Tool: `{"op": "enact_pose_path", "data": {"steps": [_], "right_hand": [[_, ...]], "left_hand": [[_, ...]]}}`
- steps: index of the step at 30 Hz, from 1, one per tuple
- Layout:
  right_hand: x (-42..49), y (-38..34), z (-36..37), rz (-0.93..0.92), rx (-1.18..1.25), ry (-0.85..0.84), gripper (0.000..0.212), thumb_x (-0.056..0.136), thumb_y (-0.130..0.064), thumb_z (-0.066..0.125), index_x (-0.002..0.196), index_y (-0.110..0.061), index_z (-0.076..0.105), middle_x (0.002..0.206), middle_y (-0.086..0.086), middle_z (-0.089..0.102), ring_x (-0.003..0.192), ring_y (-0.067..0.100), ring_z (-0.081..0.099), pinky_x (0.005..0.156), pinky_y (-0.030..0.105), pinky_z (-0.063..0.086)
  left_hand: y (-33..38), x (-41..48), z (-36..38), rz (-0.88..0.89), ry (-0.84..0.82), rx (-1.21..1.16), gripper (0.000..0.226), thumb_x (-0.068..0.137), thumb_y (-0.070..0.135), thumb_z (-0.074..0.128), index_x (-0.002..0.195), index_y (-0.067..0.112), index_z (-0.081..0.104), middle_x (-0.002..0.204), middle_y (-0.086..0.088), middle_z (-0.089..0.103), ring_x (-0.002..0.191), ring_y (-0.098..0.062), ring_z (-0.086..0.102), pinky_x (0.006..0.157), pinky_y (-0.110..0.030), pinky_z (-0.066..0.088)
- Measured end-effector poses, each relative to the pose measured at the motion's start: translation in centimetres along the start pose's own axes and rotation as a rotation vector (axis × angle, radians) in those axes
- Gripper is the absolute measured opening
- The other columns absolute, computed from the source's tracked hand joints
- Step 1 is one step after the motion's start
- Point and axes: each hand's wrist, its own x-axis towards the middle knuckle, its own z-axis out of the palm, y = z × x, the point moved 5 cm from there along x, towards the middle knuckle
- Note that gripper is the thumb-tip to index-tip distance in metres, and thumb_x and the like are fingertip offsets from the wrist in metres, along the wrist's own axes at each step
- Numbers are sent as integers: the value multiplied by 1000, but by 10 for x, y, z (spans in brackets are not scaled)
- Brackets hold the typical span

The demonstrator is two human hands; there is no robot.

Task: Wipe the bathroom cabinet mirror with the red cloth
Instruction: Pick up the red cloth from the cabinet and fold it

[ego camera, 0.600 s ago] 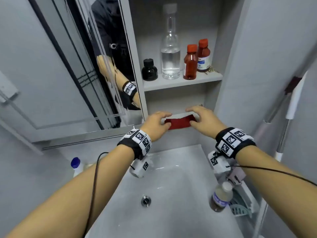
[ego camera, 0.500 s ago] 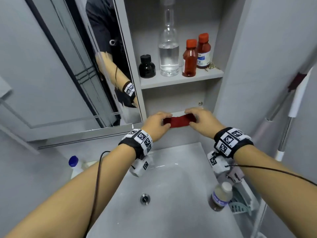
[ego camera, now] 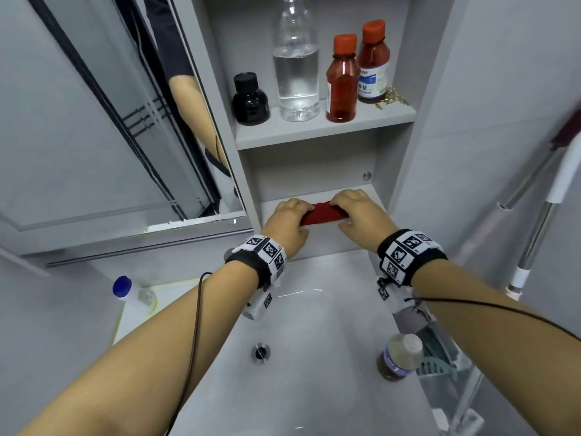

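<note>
The red cloth (ego camera: 323,213) lies bunched on the cabinet's lower shelf (ego camera: 317,196), straight ahead above the sink. My left hand (ego camera: 287,223) grips its left end and my right hand (ego camera: 361,215) covers and grips its right end. The fingers of both hands hide most of the cloth. The cabinet mirror (ego camera: 103,121) fills the upper left and reflects an arm and dark clothing.
On the upper shelf (ego camera: 320,127) stand a black jar (ego camera: 250,100), a clear bottle (ego camera: 295,64) and two red-capped bottles (ego camera: 342,80). The sink (ego camera: 301,357) lies below, with a brown bottle (ego camera: 399,357) at its right rim, a blue-capped bottle (ego camera: 127,291) at the left and a mop handle (ego camera: 540,221) at the right.
The view has tilted down and closer to the cabinet. Both hands have closed in on the cloth, bunching it shorter between them on the lower shelf.
</note>
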Motion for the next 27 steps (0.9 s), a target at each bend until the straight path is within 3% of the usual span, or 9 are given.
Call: {"op": "enact_pose_path", "data": {"steps": [4,7,10,15,19,21,23,27], "right_hand": [[2,-4,-1,-39,-79,21,39,83,1,67,121,-10,64,121,6,62,116,29,50,100,44,44],[5,-7,-1,-60,-121,38,29,86,-1,65,113,-12,64,112,5,62,109,29,51,93,44,44],[6,-3,-4,-60,-85,43,23,90,-6,64,111,-15,68,107,1,64,109,25,51,95,39,39],[-4,-3,-8,-41,-10,-6,17,99,-15,64,114,-17,72,103,-5,65,106,18,50,100,39,39],[-17,-17,-10,36,152,-98,10,99,-16,65,106,-22,69,94,-5,56,90,11,51,81,22,39],[-25,-30,-12,74,247,-165,7,99,-13,66,100,-19,69,92,1,64,83,11,58,77,26,45],[-33,-44,-18,86,361,-193,4,98,-10,69,101,-11,71,95,10,72,83,16,64,82,34,51],[-47,-80,-28,77,544,-177,11,95,-8,76,103,-3,72,97,17,71,84,13,64,82,26,51]], "left_hand": [[0,1,2,18,63,14,51,89,-2,65,138,13,62,138,-6,60,132,-28,46,112,-34,38],[-1,2,1,29,108,16,39,94,-1,63,131,12,66,132,-7,65,127,-30,48,108,-34,38],[-5,1,1,17,112,-32,29,102,4,54,126,12,67,123,-8,67,119,-29,49,95,-25,32],[-8,-11,-4,-4,86,-129,24,106,9,50,124,12,65,112,-3,65,112,-26,52,84,-22,29],[-8,-32,-16,-61,100,-337,21,106,9,52,124,13,64,108,-2,65,96,-22,61,83,-28,47],[-11,-47,-25,-117,119,-520,21,106,7,54,125,11,62,110,-6,65,89,-21,64,79,-34,59],[-12,-59,-35,-163,136,-668,23,105,4,56,128,6,60,106,-7,62,81,-15,63,68,-27,61],[-19,-86,-57,-183,145,-838,26,105,2,58,130,0,58,95,-1,63,80,-11,64,64,-23,59]]}}
